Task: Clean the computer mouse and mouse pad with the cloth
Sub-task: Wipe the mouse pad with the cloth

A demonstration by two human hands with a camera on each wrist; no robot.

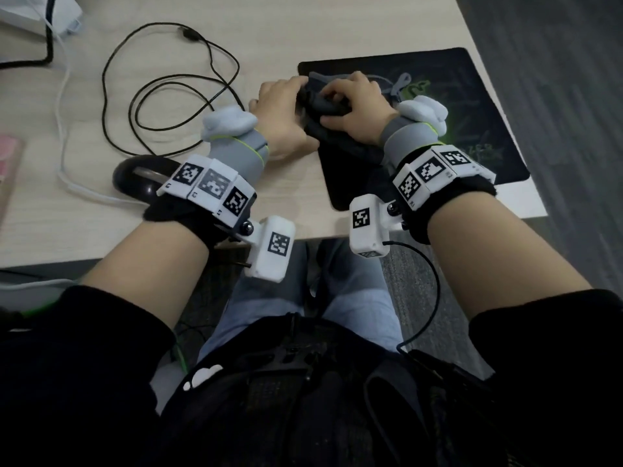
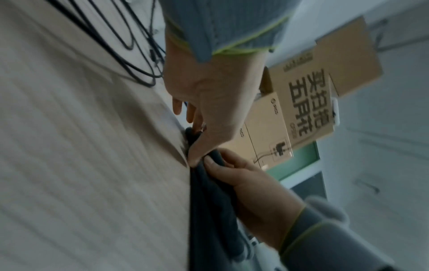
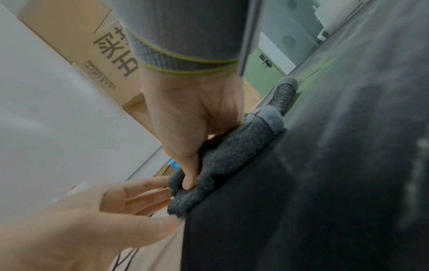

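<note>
The black mouse pad [image 1: 455, 106] with green print lies at the desk's right edge. A dark grey cloth [image 1: 340, 139] is bunched on its left part. My right hand [image 1: 354, 102] grips the cloth from above, its thumb dug into the folds [image 3: 232, 150]. My left hand [image 1: 279, 106] holds the bundle's left edge between thumb and fingers [image 2: 195, 146]. A smooth black shape [image 1: 323, 106] shows between my right fingers. I cannot tell whether it is the mouse, since the cloth and both hands cover it. The pad's surface [image 3: 301, 183] looks dusty.
A looped black cable [image 1: 161, 96] lies on the pale desk [image 1: 101, 230] left of the hands and runs toward them. A glossy black rounded object [image 1: 135, 178] sits by my left wrist. White cables [image 1: 64, 129] trail at the far left. Cardboard boxes [image 2: 325, 88] stand beyond the desk.
</note>
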